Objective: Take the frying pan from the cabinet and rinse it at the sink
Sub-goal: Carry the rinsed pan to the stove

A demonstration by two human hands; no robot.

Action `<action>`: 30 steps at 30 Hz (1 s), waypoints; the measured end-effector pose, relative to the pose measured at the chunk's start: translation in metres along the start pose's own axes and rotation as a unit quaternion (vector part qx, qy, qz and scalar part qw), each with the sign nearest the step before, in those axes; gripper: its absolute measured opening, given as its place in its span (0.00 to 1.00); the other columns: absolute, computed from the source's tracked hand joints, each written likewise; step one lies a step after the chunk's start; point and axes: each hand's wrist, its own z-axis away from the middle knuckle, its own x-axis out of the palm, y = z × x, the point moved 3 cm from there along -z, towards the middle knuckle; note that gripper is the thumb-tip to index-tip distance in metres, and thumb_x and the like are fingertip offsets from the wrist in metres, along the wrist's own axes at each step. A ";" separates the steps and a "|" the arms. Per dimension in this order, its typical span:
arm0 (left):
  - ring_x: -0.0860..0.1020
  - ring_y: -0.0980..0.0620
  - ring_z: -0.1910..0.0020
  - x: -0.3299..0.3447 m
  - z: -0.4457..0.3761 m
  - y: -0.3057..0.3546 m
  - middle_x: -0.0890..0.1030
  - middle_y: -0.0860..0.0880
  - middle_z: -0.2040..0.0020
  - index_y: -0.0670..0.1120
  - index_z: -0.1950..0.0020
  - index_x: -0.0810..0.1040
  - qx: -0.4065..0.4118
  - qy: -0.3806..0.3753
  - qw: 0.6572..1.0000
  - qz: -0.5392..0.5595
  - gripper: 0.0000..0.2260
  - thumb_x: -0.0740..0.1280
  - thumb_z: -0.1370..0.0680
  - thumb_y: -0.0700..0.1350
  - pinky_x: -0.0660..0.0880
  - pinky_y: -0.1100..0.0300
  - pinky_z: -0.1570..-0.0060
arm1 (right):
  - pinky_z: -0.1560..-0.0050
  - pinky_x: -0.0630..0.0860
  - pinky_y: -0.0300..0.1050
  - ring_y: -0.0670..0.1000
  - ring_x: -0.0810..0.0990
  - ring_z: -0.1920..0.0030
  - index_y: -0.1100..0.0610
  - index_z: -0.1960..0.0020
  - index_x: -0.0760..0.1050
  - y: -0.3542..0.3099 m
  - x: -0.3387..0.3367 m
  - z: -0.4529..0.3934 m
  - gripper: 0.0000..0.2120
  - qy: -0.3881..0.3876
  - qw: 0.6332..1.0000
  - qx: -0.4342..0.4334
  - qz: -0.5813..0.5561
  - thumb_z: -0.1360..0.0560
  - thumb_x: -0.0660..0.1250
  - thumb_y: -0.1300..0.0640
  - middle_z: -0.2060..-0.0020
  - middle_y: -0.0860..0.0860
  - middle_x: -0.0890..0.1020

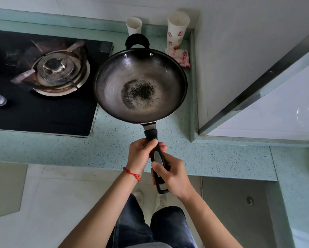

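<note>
gas burner [60,68]; two paper cups [178,27]; folded cloth [178,55]; speckled countertop [212,154]

A dark grey frying pan [140,85] with black-speckled centre sits over a speckled pale-green countertop [212,158].

One dark round metal frying pan [140,85], two hands, two white paper cups, one gas burner [58,68], one folded white-and-pink cloth [178,56], one red string bracelet [132,174].
</note>
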 end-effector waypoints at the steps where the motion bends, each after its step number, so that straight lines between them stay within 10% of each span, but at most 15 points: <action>1: 0.82 0.50 0.71 0.001 -0.003 0.000 0.83 0.46 0.72 0.35 0.62 0.79 -0.001 0.003 1.000 0.004 0.09 0.62 0.25 0.35 0.79 0.62 0.67 | 0.72 0.71 0.43 0.54 0.74 0.75 0.59 0.64 0.69 0.001 -0.002 -0.003 0.08 -0.001 1.000 -0.001 0.002 0.28 0.64 0.57 0.72 0.58 0.76; 23: 0.80 0.41 0.60 0.052 -0.041 -0.023 0.80 0.38 0.63 0.35 0.63 0.77 -0.010 0.077 0.994 -0.072 0.10 0.69 0.28 0.43 0.80 0.47 0.54 | 0.72 0.74 0.43 0.55 0.76 0.76 0.65 0.49 0.75 -0.003 -0.087 -0.024 0.08 -0.010 0.997 0.075 -0.019 0.26 0.67 0.62 0.71 0.56 0.80; 30: 0.79 0.45 0.63 0.070 -0.041 -0.023 0.78 0.44 0.67 0.41 0.66 0.75 -0.014 0.089 0.994 -0.055 0.10 0.69 0.27 0.43 0.81 0.58 0.64 | 0.71 0.73 0.39 0.52 0.77 0.76 0.66 0.51 0.76 -0.007 -0.106 -0.026 0.07 0.006 0.998 0.065 0.002 0.26 0.66 0.62 0.70 0.56 0.80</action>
